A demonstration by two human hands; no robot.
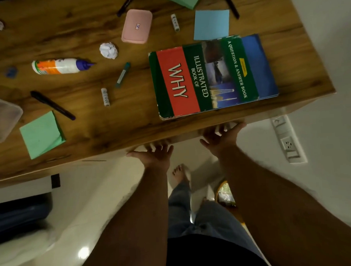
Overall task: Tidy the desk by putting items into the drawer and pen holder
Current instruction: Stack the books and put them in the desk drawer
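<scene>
Warm dim indoor light falling on the wooden desk (109,120), a bright glare spot shining on the glossy floor (83,253) near left, forearms and near-left corner smearing with motion blur, wide-angle lens bending the edges, book (212,76) title staying readable, far items softening slightly.

wall socket strip (289,140), blue suitcase (20,216)

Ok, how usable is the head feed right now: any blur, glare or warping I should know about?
Head view: the book title reads sharply, while both forearms and the left hand and right hand at the desk edge are motion-smeared; a glare spot sits on the floor; wide-angle warping tilts the desk; lighting dim and warm.
</scene>
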